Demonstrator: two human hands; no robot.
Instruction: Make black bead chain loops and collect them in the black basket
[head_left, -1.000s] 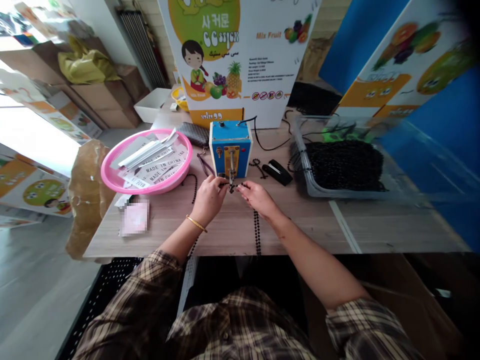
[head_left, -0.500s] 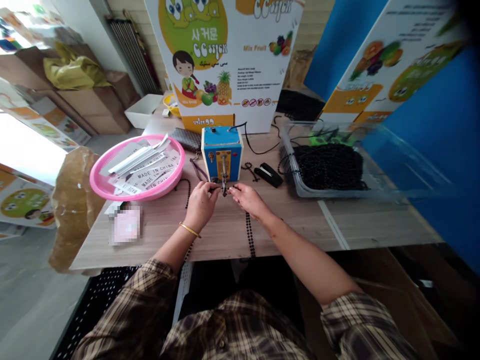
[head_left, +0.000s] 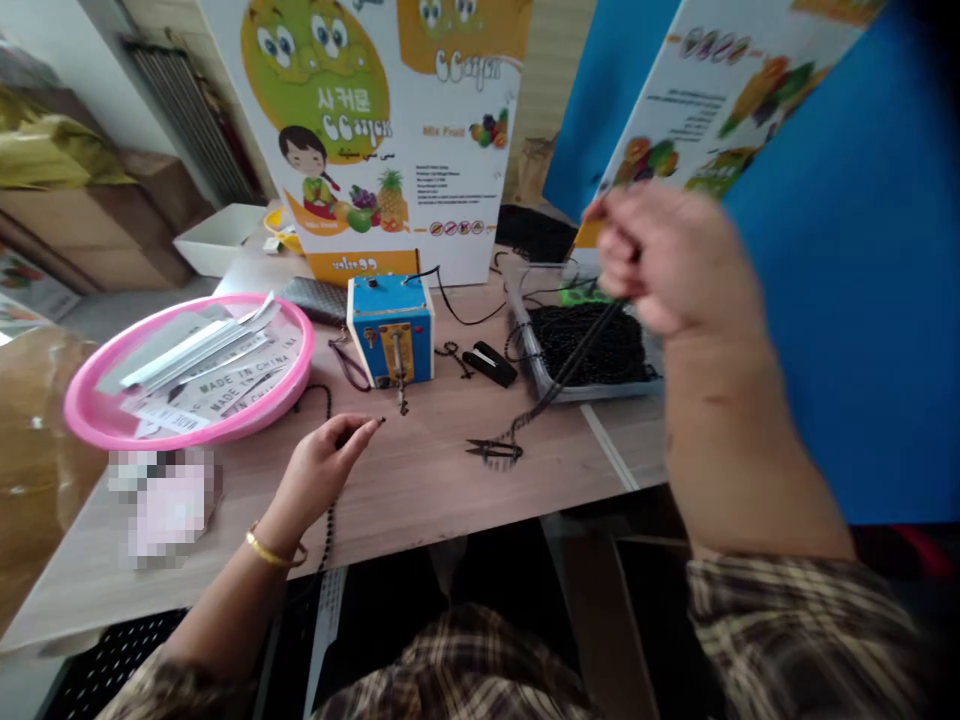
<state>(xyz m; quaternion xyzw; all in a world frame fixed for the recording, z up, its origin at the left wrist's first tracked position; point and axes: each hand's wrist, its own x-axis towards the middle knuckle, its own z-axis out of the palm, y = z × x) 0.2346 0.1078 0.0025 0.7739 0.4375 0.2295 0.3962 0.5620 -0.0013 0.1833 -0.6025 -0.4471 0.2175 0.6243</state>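
Note:
My left hand [head_left: 326, 465] pinches the end of a dark beaded strand [head_left: 329, 520] that hangs over the table's front edge. Raised above the clear plastic bin, my right hand [head_left: 667, 255] is closed around a black beaded strand [head_left: 559, 380], which slants down to the table. Small black scissors [head_left: 495, 450] lie where that strand meets the surface. The blue machine [head_left: 391, 330] stands behind my left hand, with a small dark piece hanging at its front. A black stapler [head_left: 489, 364] rests to its right.
A pink basin [head_left: 79, 410] with printed strips is on the left, a blurred pink item [head_left: 172, 510] in front of it. The plastic bin [head_left: 559, 390] holds many black strands. Printed cardboard [head_left: 450, 180] stands behind the machine, and a white tray [head_left: 217, 240] is at the back left.
My hands have parted from the front of the machine. My right hand has risen to the right, lifting a beaded strand; my left has drawn back leftward. The scissors now show, and the view has shifted.

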